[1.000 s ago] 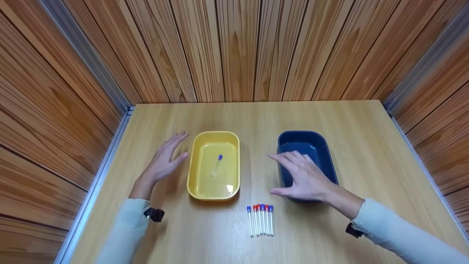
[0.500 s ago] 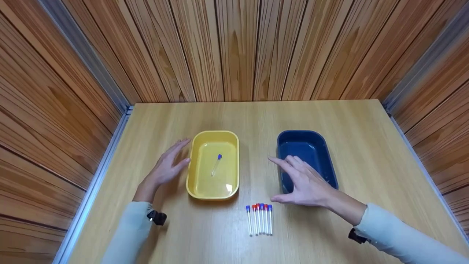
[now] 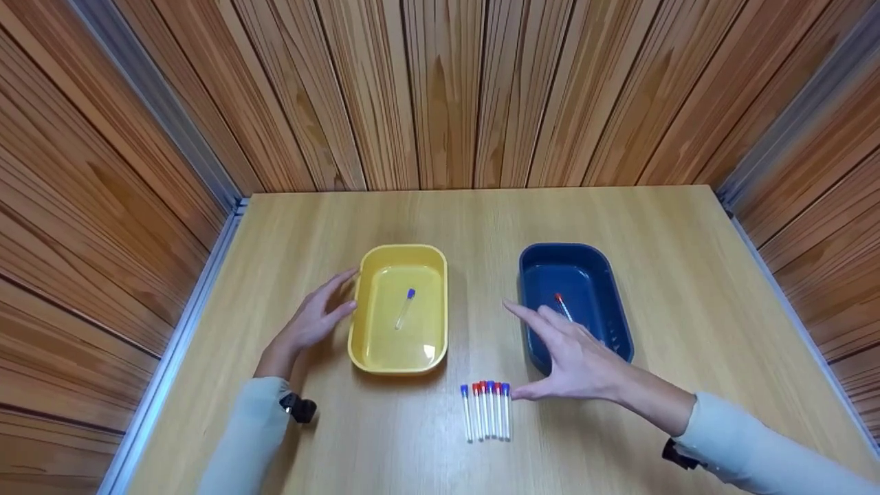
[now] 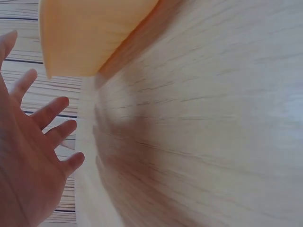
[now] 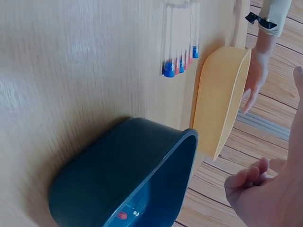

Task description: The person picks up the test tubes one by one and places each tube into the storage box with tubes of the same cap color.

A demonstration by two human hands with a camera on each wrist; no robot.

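Well apart, both hands (image 3: 311,322) (image 3: 583,363) loosely splayed

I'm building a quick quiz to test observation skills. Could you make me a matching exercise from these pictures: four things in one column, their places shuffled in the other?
Things
1. Lone blue-capped tube
2. Lone red-capped tube
3. Row of tubes
4. Left hand

Places
A. Inside the dark blue tray
B. At the left side of the yellow tray
C. On the table, outside both trays
D. Inside the yellow tray

Right pairs: 1-D, 2-A, 3-C, 4-B
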